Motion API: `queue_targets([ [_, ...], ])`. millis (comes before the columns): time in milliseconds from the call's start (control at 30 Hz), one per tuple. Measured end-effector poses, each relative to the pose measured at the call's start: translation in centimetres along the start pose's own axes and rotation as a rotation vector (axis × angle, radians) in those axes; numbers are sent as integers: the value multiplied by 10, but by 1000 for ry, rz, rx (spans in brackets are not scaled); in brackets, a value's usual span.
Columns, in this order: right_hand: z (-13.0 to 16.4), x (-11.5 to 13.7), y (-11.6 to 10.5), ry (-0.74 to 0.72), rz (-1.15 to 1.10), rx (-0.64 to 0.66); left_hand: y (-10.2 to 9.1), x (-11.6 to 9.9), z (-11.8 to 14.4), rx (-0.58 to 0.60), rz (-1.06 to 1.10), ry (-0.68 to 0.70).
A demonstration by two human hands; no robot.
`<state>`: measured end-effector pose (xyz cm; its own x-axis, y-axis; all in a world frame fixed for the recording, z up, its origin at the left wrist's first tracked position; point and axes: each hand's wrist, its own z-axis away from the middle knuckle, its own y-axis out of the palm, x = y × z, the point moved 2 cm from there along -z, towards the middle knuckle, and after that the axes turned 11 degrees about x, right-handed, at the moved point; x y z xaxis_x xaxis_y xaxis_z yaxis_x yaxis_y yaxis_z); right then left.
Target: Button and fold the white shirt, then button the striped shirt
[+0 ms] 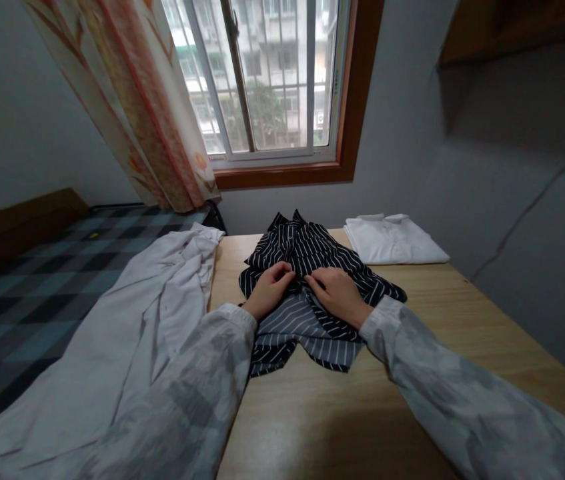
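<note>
Fabric bunches under both hands: a black shirt (307,267) with thin white stripes lies crumpled on the wooden table (342,413), its paler inside showing toward the person. The left hand (269,288) and right hand (338,292) pinch its folds near the middle, fingertips partly buried in cloth. No label is readable. Beyond the right hand lies a folded white shirt (392,239); left of the left hand, a loose white garment (127,333) hangs off the table edge.
</note>
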<state>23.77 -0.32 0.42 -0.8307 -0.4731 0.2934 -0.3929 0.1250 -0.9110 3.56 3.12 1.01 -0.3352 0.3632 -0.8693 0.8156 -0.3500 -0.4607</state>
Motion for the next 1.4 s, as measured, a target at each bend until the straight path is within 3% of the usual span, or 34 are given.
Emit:
queue_targets([
  [167, 2, -16, -3, -99, 14, 55, -11, 3, 0, -3, -178, -20],
  [367, 0, -37, 11, -136, 20, 100, -28, -6, 4, 205, -476, 69],
  [567, -5, -36, -6, -72, -3, 10, -53, -18, 4, 190, -762, -76],
  [700, -7, -32, -27, 19, -33, 5, -60, -28, 2, 258, -542, -119],
  [867, -9, -36, -36, 13, -534, 192, -56, -38, 1, 340, -162, -220],
  [967, -10, -40, -37, -17, -777, 295, -52, -43, 1, 382, -35, -272],
  [1100, -11, -43, -38, 18, -953, 368, -47, -51, 2, 440, 54, -243],
  [1400, -13, -30, -37, 33, -1039, 311, -36, -55, 2, 221, 93, -239],
])
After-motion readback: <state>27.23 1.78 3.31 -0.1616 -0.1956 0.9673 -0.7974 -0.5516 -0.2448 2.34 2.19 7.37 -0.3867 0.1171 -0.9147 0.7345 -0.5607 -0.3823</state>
